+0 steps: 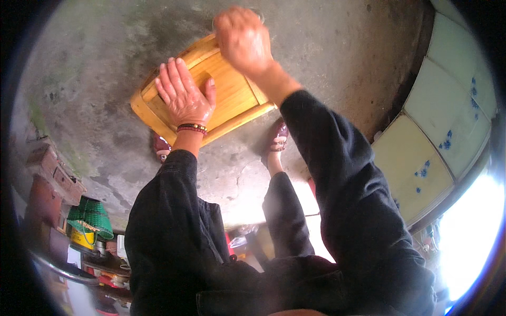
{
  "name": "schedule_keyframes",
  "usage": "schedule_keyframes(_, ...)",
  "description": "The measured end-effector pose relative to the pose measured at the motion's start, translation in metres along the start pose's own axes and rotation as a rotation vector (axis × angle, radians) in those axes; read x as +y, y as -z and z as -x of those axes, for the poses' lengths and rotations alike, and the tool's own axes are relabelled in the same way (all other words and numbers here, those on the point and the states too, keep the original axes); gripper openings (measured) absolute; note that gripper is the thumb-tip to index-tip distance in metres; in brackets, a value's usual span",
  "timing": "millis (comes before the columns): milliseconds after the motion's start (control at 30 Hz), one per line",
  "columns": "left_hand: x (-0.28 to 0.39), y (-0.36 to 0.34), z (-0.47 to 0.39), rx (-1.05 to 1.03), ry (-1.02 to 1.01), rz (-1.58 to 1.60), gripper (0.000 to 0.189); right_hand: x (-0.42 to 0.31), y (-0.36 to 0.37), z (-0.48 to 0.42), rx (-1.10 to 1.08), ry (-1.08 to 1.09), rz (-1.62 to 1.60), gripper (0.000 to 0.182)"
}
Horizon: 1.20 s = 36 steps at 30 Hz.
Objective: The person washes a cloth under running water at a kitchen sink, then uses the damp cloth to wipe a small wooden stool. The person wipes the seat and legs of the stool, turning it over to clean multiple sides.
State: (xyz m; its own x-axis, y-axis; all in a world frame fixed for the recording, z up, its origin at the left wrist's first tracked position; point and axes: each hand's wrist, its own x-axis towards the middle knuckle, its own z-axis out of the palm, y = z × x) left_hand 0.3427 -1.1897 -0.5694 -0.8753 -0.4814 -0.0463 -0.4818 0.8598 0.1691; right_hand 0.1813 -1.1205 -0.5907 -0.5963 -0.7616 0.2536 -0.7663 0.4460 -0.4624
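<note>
A small yellow-brown wooden stool or chair (pixel 233 94), with a flat panel and rounded rails, stands at an angle on the concrete floor in front of me. My left hand (pixel 185 94) is spread flat over its left part, fingers towards the far rail and thumb apart. The skin looks wet, and beaded bracelets (pixel 193 127) circle the wrist. My right hand (pixel 245 41), slightly blurred, is curled above the far right corner. Behind its fingers shows the edge of a clear, round-rimmed object (pixel 261 16), mostly hidden by the hand.
My dark red buckled shoes (pixel 280 136) are close to the stool's near side. Pale tiled panels with blue flowers (pixel 429 118) curve along the right. At lower left are bricks (pixel 59 170), a green woven basket (pixel 91 217), a yellow container (pixel 82 237) and a metal rail (pixel 65 272).
</note>
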Motion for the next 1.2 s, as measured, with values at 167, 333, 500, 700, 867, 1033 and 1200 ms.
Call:
schedule_keyframes(167, -0.003, -0.004, 0.002, 0.019, -0.015, 0.031, 0.069, -0.038, 0.015, 0.033, -0.140, 0.186, -0.081, 0.030)
schedule_keyframes(333, -0.011, 0.000, 0.007, 0.032, -0.030, 0.198, 0.065, -0.023, 0.022, 0.005, -0.229, 0.056, 0.222, 0.032)
schedule_keyframes(500, -0.032, 0.002, 0.076, 0.378, 0.492, 0.544, 0.055, -0.041, 0.009, 0.008, -0.106, 0.040, 0.363, 0.026)
schedule_keyframes(700, -0.037, -0.007, 0.124, 0.113, 1.072, 1.143, 0.049, -0.139, -0.063, 0.019, -0.121, 0.062, -0.187, 0.031)
schedule_keyframes(867, -0.040, -0.002, 0.122, 0.105, 1.187, 1.084, 0.049, -0.156, -0.042, 0.065, -0.426, 0.341, -0.326, 0.048)
schedule_keyframes(1033, -0.039, -0.008, 0.132, 0.334, 1.261, 1.268, 0.050, -0.162, -0.008, 0.107, -0.873, 0.467, -0.309, 0.049)
schedule_keyframes(1200, -0.037, -0.002, 0.128, 0.419, 1.344, 1.474, 0.053, -0.193, -0.076, 0.004, -0.406, 0.514, -0.085, 0.040)
